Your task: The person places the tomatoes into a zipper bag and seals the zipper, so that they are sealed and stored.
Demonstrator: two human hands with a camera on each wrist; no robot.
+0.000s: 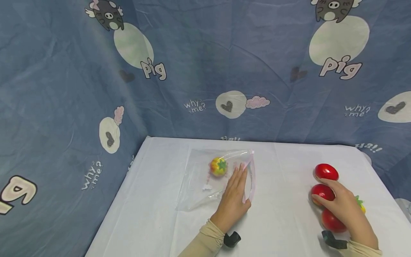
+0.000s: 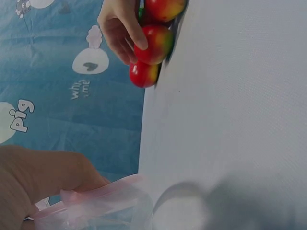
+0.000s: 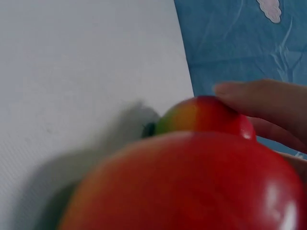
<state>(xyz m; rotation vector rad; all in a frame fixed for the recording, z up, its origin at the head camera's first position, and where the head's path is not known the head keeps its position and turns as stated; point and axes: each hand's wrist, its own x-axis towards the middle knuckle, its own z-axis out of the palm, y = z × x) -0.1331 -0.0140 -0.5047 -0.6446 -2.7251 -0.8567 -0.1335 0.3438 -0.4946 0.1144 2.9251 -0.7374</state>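
A clear zip bag [image 1: 196, 189] with a pink-edged mouth lies flat, mouth to the right. Inside it is a yellow-and-red toy fruit with a green leafy top [image 1: 218, 166]. My left hand [image 1: 232, 200] rests at the mouth, fingers straight, thumb spread to the side by the pink edge. Over on the right, my right hand [image 1: 345, 203] curls thumb and fingers round the middle red fruit [image 1: 322, 193], which shades to yellow-green in the right wrist view. Another red fruit [image 1: 326, 171] sits just behind it, and a third red fruit [image 1: 332, 222] in front.
Partly behind my right hand, a yellow fruit with green leaves [image 1: 361, 205] shows. White cloth [image 1: 279, 214] covers the table between the bag and the fruits. A blue printed curtain [image 1: 199, 71] hangs along the back and left edges. Dark camera mounts [image 1: 232, 239] sit at both wrists.
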